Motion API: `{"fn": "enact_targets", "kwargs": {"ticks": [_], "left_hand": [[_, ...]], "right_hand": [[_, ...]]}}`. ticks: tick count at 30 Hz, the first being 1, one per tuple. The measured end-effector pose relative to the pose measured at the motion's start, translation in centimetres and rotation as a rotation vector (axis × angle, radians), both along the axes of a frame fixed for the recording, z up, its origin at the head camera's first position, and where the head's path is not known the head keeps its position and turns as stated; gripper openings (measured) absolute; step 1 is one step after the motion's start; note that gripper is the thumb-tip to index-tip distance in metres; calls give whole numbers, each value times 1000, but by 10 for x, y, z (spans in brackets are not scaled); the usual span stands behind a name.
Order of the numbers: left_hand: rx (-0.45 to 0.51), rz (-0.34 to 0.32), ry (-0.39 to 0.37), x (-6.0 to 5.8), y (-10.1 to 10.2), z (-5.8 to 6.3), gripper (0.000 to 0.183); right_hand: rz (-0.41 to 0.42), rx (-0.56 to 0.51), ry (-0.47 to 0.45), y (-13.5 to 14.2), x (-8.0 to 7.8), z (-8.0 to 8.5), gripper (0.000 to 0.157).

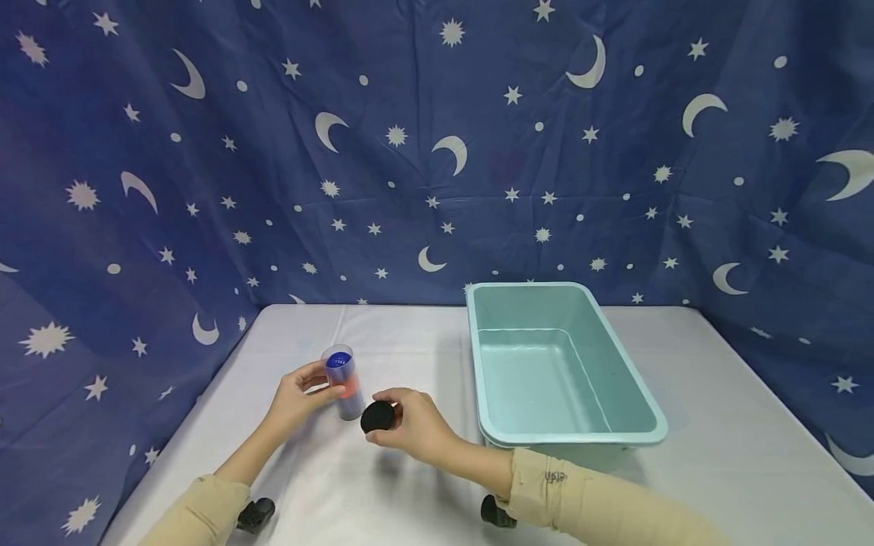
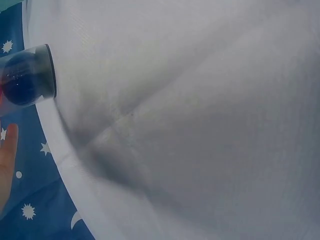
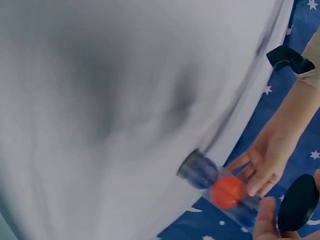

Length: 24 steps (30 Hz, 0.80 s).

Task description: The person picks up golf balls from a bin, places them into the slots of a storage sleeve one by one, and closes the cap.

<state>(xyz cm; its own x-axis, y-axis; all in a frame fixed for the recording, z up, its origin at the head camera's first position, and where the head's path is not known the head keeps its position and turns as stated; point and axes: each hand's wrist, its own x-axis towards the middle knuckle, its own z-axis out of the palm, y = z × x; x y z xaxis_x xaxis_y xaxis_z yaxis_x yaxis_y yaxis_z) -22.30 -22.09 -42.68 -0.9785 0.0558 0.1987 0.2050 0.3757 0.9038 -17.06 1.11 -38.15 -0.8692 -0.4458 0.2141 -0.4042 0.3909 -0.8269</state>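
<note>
My left hand (image 1: 300, 394) grips a clear tube (image 1: 351, 409) between thumb and fingers, holding it nearly upright. Inside the tube are balls: an orange ball (image 3: 226, 192) lies between blue ones, and the upper blue ball (image 1: 338, 360) sits close to the open top. To the right of the tube, my right hand (image 1: 422, 428) pinches a round black lid (image 1: 378, 417) by its edge, apart from the tube. The left wrist view catches the tube's dark-rimmed base end (image 2: 46, 72) and part of a finger.
A light teal tub (image 1: 573, 438) stands on the white-covered table (image 1: 724, 425), right of both hands. Behind the table hangs a blue curtain (image 1: 382, 167) with moons and stars. Black straps circle both wrists.
</note>
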Motion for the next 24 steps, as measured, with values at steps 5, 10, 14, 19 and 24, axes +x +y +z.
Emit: {"fn": "enact_targets", "kwargs": {"ticks": [5,10,14,19,24], "left_hand": [[-14,-14,27,-1,-1,-2,44],[-37,-11,52,-2,-2,-4,42],[-33,-10,50,-3,-2,-3,42],[-17,-25,73,-3,0,-2,40],[-24,-37,87,-2,-2,-3,40]], "right_hand": [[64,33,11,7,6,20,41],[110,115,49,11,7,48,42],[118,134,65,14,-2,69,43],[94,120,18,13,-22,83,42],[94,137,14,4,-37,93,45]]}}
